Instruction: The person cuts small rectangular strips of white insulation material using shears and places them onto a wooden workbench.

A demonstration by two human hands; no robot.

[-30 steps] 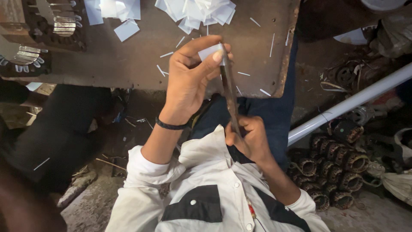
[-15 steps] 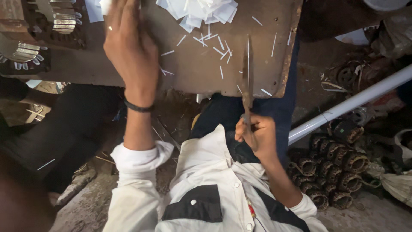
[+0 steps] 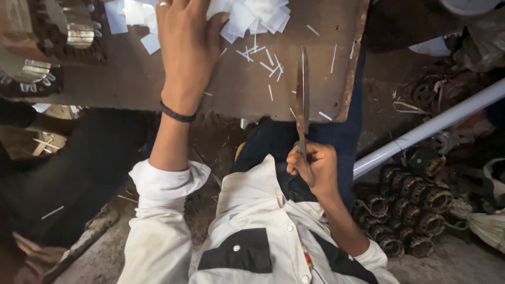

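The right hand (image 3: pixel 315 167) has its fingers curled tight around the handles of long metal scissors (image 3: pixel 301 100), whose closed blades lie over the brown wooden bench (image 3: pixel 236 89). The left hand (image 3: pixel 187 47) rests flat, fingers reaching into the pile of white paper slips (image 3: pixel 252 16) at the bench's far edge.

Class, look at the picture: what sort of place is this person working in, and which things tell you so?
Probably a small repair workshop. A worn board serves as a bench, strewn with cut paper pieces; wound wire coils are heaped on the floor, and the right hand holds scissors.
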